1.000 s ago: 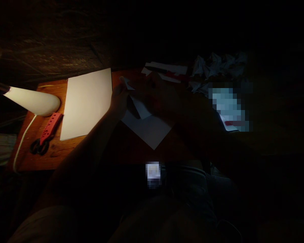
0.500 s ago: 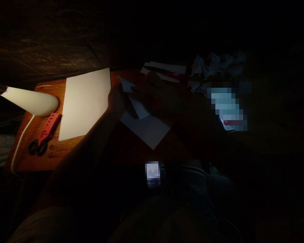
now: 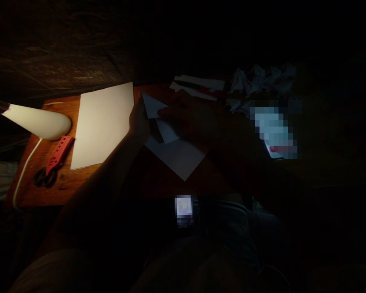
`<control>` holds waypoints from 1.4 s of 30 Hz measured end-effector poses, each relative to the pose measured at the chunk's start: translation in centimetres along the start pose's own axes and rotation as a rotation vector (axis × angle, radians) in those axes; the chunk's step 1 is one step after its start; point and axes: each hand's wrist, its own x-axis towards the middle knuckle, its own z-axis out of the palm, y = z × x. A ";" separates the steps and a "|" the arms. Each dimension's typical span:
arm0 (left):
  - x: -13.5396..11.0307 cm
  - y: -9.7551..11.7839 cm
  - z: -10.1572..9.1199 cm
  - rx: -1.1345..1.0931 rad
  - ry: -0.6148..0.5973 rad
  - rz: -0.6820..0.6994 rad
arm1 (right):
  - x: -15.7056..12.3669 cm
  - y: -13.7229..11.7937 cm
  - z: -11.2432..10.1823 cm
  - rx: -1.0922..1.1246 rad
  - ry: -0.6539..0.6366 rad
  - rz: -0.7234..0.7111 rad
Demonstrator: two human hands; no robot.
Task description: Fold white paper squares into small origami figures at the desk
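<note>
Near you on the wooden table (image 3: 70, 189) lies the white paper (image 3: 183, 160), one corner aimed your way. Beyond that corner, your right hand (image 3: 192, 109) has fingers on a folded flap (image 3: 151, 106), your left hand (image 3: 137, 123) at its left; too dark to tell either grip. Farther off, paper strips (image 3: 213, 84).

Super dark shot, only the left side gets decent light
Warm light hits the white sheet (image 3: 103, 126) and wooden table (image 3: 70, 189) on the left, then dies off fast; far right is basically black. The left hand (image 3: 138, 122) and right hand (image 3: 190, 110) sit in murky shadow, and the folded paper (image 3: 168, 132) looks dull grey. The bluish patch (image 3: 274, 130) on the right and whitish patch (image 3: 183, 206) near the middle glow, but both are blocky pixelation.
</note>
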 end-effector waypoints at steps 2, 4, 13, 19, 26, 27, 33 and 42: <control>-0.4 0.8 0.7 -0.032 -0.011 -0.070 | -0.1 0.1 0.1 0.004 0.019 -0.011; -0.9 1.7 1.5 -0.023 -0.045 -0.082 | -0.1 0.1 0.1 0.004 0.039 0.006; -1.0 0.9 1.2 0.065 -0.132 0.060 | -0.2 0.1 0.1 0.017 0.078 0.023; -1.0 0.9 1.1 0.086 -0.181 0.112 | 0.0 0.6 0.3 0.066 0.103 -0.002; -1.6 1.3 1.4 0.112 -0.218 0.143 | 0.1 1.1 0.5 0.244 0.187 0.063; -1.7 1.5 1.5 0.112 -0.221 0.135 | 0.1 1.2 0.6 0.249 0.191 0.080; -2.0 2.0 2.0 0.133 -0.191 0.115 | 0.0 1.0 0.4 0.219 0.162 0.185; -1.6 1.2 1.8 0.090 -0.094 0.107 | -0.2 0.3 -1.4 0.257 0.123 0.299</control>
